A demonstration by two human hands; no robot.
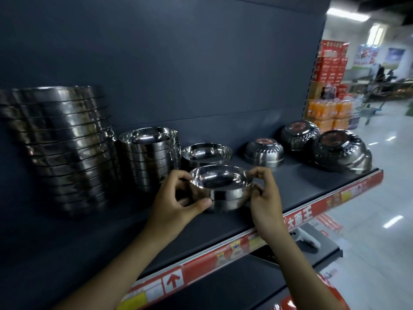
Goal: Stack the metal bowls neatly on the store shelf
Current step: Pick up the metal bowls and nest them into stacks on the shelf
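The tall stack of large bowls ran off the left edge and was smeared, so its count could not be told. The left hand covered the lower front of the middle stack and the left wall of the small front stack, which it gripped. The right hand, pinching that stack's rim, hid its right wall. Whether two or three bowls made up the front stack was unclear. It hid the base of the single bowl behind it. The small labels on the red price strip were too blurred to read. The right forearm crossed a white object on the lower shelf. A red shape ran off the bottom edge. The orange bottle packs down the aisle were blurred.
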